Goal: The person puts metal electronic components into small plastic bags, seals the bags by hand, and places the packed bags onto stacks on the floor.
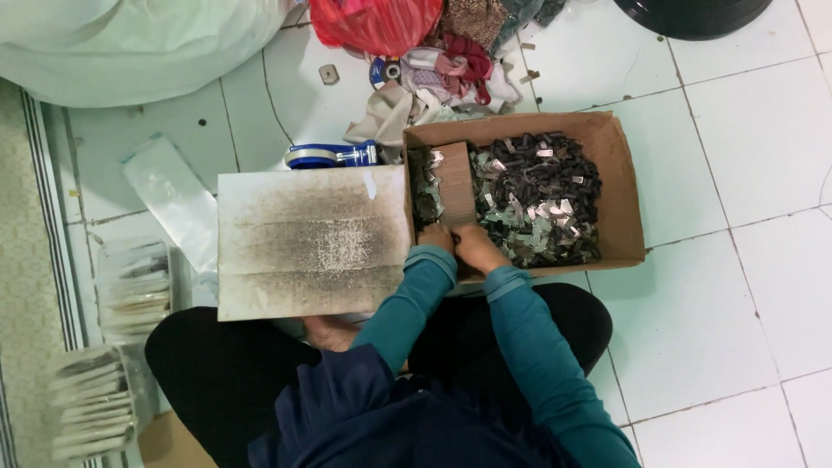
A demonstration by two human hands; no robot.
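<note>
— Down on the white tiled floor [745,286] we sit with an open brown cardboard box [622,195] in front of our knees. What do we see inside it?

— We see a heap of small dark and silvery metal pieces [542,195] filling most of it, and an upright cardboard divider [453,184] near its left end, with a few more pieces in the narrow part beyond.

— And our hands?

— Our left hand [436,237] and right hand [475,243] rest together at the near edge of the box, just beside the divider, fingers curled down among the pieces. We cannot tell whether either hand actually grips anything.

— What lies around us?

— To the left, touching the box, a flat white board stained with dark speckles [312,241]. Behind it, a blue tape dispenser [334,156]. Farther back, a red plastic bag [377,22] and a heap of crumpled cloths [451,74].

— Any packages?

— Yes: at far left, stacks of clear plastic packets [134,290] with pale contents, and another stack [87,403] nearer us.
</note>
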